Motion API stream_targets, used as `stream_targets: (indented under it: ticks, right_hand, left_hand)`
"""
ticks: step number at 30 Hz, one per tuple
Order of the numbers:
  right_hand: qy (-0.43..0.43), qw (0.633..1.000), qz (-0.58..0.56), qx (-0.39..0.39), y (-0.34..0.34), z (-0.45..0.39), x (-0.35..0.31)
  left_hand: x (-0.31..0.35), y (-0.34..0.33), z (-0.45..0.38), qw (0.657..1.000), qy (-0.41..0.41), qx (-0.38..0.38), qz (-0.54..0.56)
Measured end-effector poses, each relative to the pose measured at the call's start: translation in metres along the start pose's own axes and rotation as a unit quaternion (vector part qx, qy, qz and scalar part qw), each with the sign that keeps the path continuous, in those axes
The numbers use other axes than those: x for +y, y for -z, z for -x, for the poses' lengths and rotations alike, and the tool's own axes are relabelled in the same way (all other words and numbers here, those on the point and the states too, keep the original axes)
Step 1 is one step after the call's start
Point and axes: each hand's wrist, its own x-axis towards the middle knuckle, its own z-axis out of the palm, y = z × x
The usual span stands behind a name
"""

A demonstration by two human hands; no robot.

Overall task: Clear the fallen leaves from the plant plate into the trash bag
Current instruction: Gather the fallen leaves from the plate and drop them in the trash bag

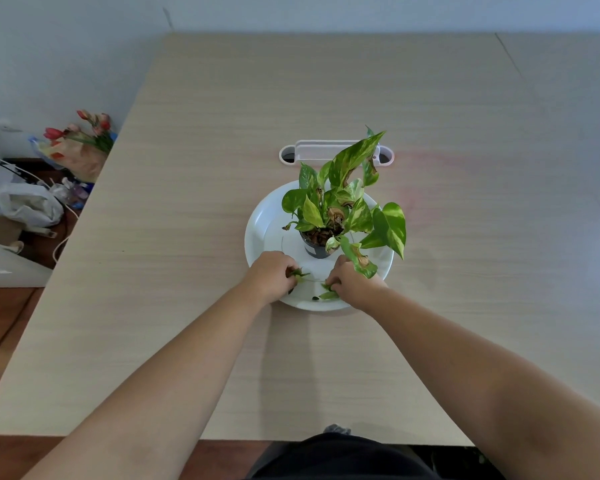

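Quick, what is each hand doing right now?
Left hand: closed, pinching fallen leaves over the white plate.
Right hand: closed, gripping more fallen leaves on the plate.

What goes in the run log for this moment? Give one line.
left hand: grips leaves | right hand: grips leaf | white plate: partly cleared

one plate (262,230), one potted plant (340,209)
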Motion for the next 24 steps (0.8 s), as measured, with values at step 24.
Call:
stream_targets:
  ticks: [24]
  right_hand:
    - [-0.121,0.988,0.058,0.073,0.002,0.019,-0.011]
  left_hand:
    - [-0.005,-0.008,-0.005,0.998,0.031,0.01,0.062]
